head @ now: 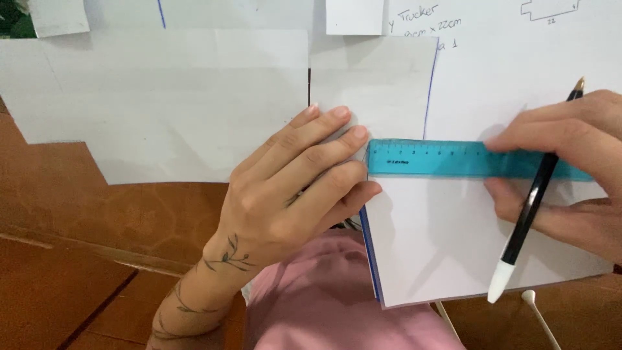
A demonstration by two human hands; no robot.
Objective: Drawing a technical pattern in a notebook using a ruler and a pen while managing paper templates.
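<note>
White paper point(162, 97) covers a brown floor point(58, 214). Left hand point(291, 188) lies flat, fingers together; right hand point(570, 162) holds ruler point(427, 159) and pen point(531, 201).

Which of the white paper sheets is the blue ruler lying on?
The blue ruler lies on the near sheet with the blue-lined left edge, between left hand and right hand; the other sheets lie farther away.

Your right hand point(570, 162) is running off the right edge, covering the far end of the blue ruler point(440, 158). The ruler's markings are blurring too small to read.
</note>
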